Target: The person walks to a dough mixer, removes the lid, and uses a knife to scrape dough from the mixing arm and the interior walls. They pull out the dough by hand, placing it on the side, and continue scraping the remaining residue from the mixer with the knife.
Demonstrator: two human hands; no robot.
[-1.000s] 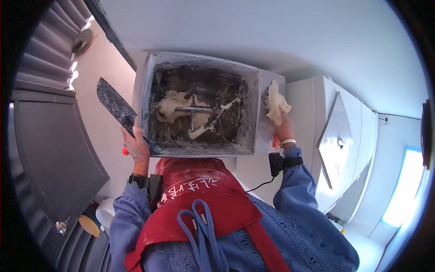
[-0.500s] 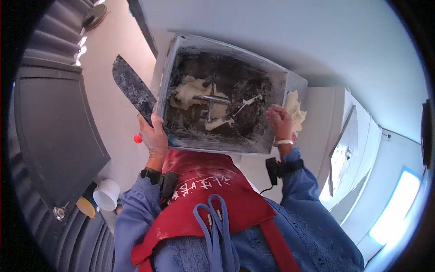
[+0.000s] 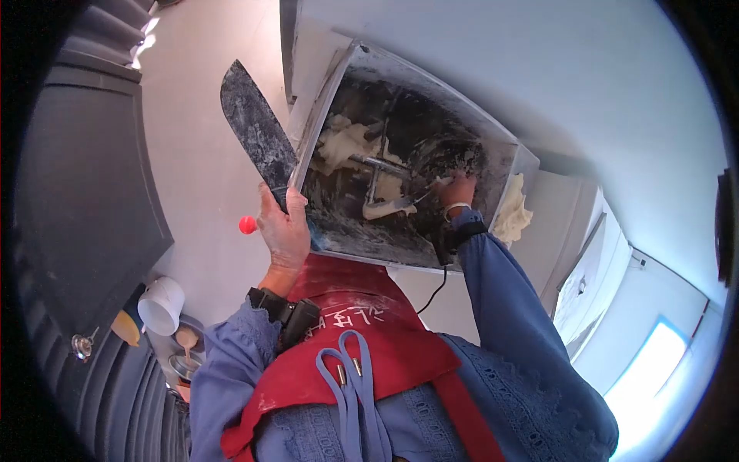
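My left hand (image 3: 285,227) holds a broad, flour-dusted knife (image 3: 258,123) by its handle, the blade pointing up and away beside the box's left wall. Inside the metal mixing box (image 3: 516,154), my right hand (image 3: 457,191) reaches down at the right end of a dough-smeared mixer arm (image 3: 385,208). Its fingers are bent at a strip of dough there; whether they grip it is hard to see. A lump of pale dough (image 3: 342,146) clings round the metal bars at the left. More dough (image 3: 513,212) lies outside the right wall.
A dark cabinet door (image 3: 100,185) is at the left. Below it are a white bucket (image 3: 161,305), a yellow object (image 3: 125,328) and a round metal container (image 3: 185,365). A white cabinet (image 3: 558,231) stands to the right of the box.
My right hand has moved from the box's right edge down into it, to the end of the mixer arm. The view has shifted; my left hand still holds the knife.
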